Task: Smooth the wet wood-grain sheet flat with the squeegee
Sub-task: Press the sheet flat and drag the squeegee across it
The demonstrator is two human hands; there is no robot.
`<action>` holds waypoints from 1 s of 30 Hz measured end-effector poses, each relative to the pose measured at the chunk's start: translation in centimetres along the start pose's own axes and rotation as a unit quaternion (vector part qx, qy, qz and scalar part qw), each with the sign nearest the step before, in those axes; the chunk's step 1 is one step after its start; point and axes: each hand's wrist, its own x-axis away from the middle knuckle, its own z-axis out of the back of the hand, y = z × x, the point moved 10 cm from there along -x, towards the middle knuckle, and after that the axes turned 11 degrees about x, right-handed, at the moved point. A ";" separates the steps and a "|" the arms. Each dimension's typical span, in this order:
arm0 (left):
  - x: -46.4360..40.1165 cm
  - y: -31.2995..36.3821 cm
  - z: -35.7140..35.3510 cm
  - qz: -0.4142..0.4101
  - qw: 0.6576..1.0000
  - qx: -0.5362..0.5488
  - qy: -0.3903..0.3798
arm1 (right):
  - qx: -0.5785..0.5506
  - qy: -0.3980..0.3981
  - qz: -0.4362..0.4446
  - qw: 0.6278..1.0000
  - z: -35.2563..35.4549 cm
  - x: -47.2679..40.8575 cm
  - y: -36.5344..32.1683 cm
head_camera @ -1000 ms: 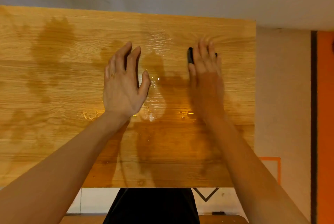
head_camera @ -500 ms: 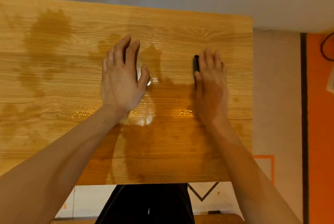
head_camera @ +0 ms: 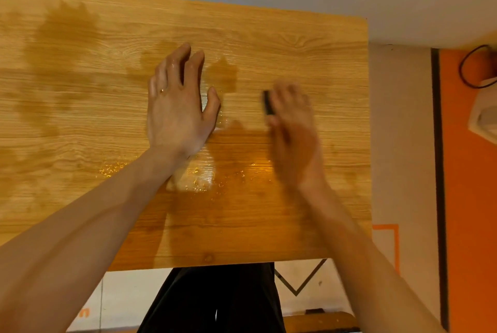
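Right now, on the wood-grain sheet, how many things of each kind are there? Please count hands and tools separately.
Hands: 2, the left hand lying flat and the right hand, blurred, on the tool
Squeegees: 1, the black squeegee under the right hand
Total: 3 on the wood-grain sheet

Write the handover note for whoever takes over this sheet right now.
Left hand: flat, fingers straight, pressing the wood-grain sheet down.
Right hand: blurred, lying over the black squeegee; grip unclear.
Sheet lies on the table, its right edge and near edge in view.
Done: cannot judge how much has been pressed out.
Left: dark wet patches across the left and middle, and water droplets below the left wrist, remain to be worked out.
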 end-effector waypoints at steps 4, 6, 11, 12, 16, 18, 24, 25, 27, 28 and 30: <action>-0.2 -0.2 -0.1 0.005 1.000 0.008 -0.007 | -0.108 0.074 -0.225 0.966 3.6 0.3 8.9; -0.3 -0.2 0.0 0.005 1.000 0.011 -0.006 | -0.098 0.061 -0.210 0.971 2.0 -1.9 6.7; -0.1 -0.1 -0.2 0.003 1.000 0.006 -0.002 | -0.056 0.011 -0.019 0.998 -0.8 -1.2 -2.2; 0.0 -0.1 -0.2 0.001 1.000 0.006 -0.002 | -0.057 -0.004 -0.002 0.998 -0.8 1.2 -2.8; -0.2 -0.3 -0.2 0.000 1.000 0.004 0.003 | -0.051 -0.040 0.061 0.996 -0.2 8.2 -4.4; -0.2 -0.3 -0.3 0.000 1.000 0.002 0.001 | -0.032 -0.061 0.073 0.995 -0.9 5.2 -4.2; -0.2 -0.2 -0.2 -0.006 1.000 0.002 0.005 | -0.006 0.010 -0.027 1.000 -1.6 -3.7 -2.7; -0.1 -0.2 -0.2 -0.007 1.000 0.003 0.004 | 0.001 0.010 -0.003 1.000 -1.4 -1.5 -3.5; 0.0 -0.2 -0.2 -0.008 1.000 0.005 0.002 | -0.002 -0.020 0.044 0.999 -1.0 4.8 -5.0; 0.0 -0.2 -0.2 -0.006 1.000 0.005 0.000 | -0.008 -0.035 0.065 0.997 -0.7 7.8 -5.4; -0.1 -0.3 -0.3 -0.002 1.000 0.007 -0.003 | 0.004 -0.053 0.107 0.993 -0.7 10.2 -5.5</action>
